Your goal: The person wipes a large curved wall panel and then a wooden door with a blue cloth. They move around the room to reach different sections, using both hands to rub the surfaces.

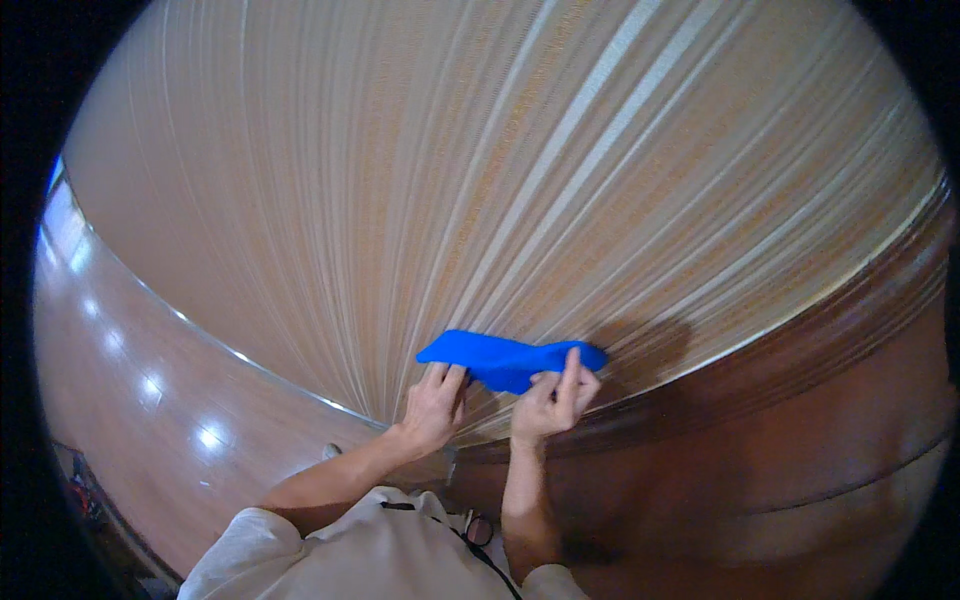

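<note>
A bright blue piece of flexible, cloth-like material (495, 358) is stretched sideways in front of a wall covered in striped beige, gold and silver wallpaper (360, 187). My left hand (436, 397) holds its lower left part, fingertips at the edge and the thumb hidden. Near its right end, my right hand (553, 401) pinches the material, with one finger extended over it. The piece seems to lie close to the wallpaper, but I cannot tell whether it touches.
Along the wall's foot runs a thin shiny strip (240, 356), beside a glossy floor (150, 442) reflecting several lights. Dark brown wood moulding (825, 345) borders the wallpaper on the right. Dark objects (86, 495) sit at the far left. A cord (480, 553) hangs over my shirt.
</note>
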Tool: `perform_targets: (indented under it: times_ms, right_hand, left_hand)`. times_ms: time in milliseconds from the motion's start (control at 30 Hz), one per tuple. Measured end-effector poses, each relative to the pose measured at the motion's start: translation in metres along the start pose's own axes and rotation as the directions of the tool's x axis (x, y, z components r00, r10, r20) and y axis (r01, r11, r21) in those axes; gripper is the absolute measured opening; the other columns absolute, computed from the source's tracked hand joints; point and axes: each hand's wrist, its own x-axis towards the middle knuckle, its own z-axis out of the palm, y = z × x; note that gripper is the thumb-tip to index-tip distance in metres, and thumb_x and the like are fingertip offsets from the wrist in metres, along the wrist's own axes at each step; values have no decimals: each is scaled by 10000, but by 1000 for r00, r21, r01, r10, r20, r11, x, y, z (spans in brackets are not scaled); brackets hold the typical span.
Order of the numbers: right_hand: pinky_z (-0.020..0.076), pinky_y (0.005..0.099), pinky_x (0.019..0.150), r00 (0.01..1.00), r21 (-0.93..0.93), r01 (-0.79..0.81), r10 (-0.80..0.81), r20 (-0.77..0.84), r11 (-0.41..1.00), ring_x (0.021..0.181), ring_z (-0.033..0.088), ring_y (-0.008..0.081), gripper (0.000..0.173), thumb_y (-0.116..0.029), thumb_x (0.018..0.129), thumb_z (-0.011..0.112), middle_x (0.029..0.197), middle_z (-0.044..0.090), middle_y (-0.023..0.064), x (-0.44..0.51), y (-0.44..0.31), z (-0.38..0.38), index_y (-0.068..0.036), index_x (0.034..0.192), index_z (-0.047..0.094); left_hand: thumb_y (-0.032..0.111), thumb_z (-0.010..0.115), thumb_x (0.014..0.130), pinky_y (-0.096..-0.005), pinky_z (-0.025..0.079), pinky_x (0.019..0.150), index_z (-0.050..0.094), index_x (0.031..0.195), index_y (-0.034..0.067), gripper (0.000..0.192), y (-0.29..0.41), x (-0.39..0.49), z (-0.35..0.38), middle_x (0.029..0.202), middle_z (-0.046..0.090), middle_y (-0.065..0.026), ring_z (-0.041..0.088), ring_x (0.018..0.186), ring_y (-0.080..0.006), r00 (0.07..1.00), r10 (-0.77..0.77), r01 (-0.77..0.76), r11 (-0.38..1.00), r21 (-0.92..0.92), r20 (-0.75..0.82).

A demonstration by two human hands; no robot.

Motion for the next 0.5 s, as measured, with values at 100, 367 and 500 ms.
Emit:
perform_targets:
  times_ms: [100,367,500]
  right_hand:
    - [519,266,536,995,6,-94,94,-20,996,748,593,153,523,169,911,549,1078,556,117,51,-18,4,-15,1374,707]
    - [526,433,806,920,52,280,-284,271,958,918,626,292,502,157,870,647,1012,612,134,74,-62,31,-30,1323,754]
    - [534,345,644,993,83,60,-68,97,995,820,620,220,431,118,935,622,1004,614,108,71,-68,28,-18,1327,736]
  left_hand:
    - [-63,639,900,-573,548,720,562,1360,26,474,33,35,-14,1190,598,-269,646,978,-524,990,56,-55,998,11,-127]
    - [-5,690,849,-557,558,703,565,1376,33,543,56,59,-45,1236,577,-256,663,918,-487,956,173,-165,985,50,-238]
    - [62,680,931,-529,563,686,575,1359,28,442,52,59,-73,1242,587,-253,672,903,-475,966,99,-90,995,48,-238]
